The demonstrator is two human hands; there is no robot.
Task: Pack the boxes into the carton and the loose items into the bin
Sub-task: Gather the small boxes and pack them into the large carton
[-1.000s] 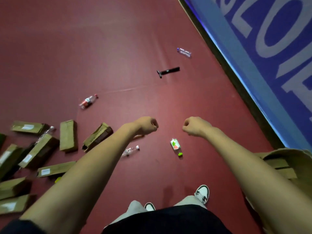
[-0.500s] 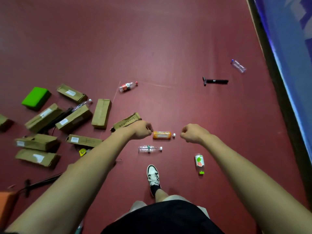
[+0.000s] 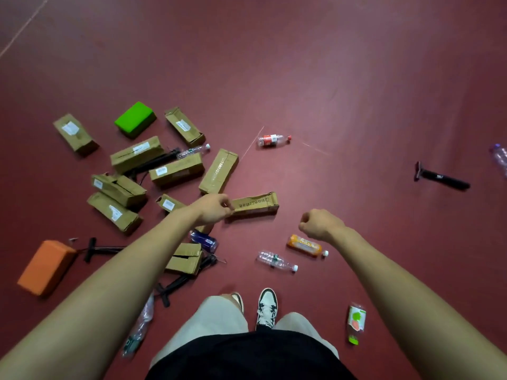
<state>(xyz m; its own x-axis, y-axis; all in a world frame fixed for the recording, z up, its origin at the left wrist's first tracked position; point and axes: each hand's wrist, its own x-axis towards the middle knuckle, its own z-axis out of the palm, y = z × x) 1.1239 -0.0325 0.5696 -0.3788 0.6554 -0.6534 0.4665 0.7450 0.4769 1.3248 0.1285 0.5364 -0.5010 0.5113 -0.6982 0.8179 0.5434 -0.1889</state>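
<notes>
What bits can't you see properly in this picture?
- Head view: blue bottle, half hidden under the left arm.
- Head view: purple-capped bottle, cut off by the right edge.
- Head view: box labels, too small to read.
- Head view: carton and bin, outside the frame.

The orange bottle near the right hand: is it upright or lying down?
Lying down: the orange bottle rests on its side on the red floor.

Dark red smooth floor [image 3: 301,64], faint pale line at far left corner, soft overhead sheen
</notes>
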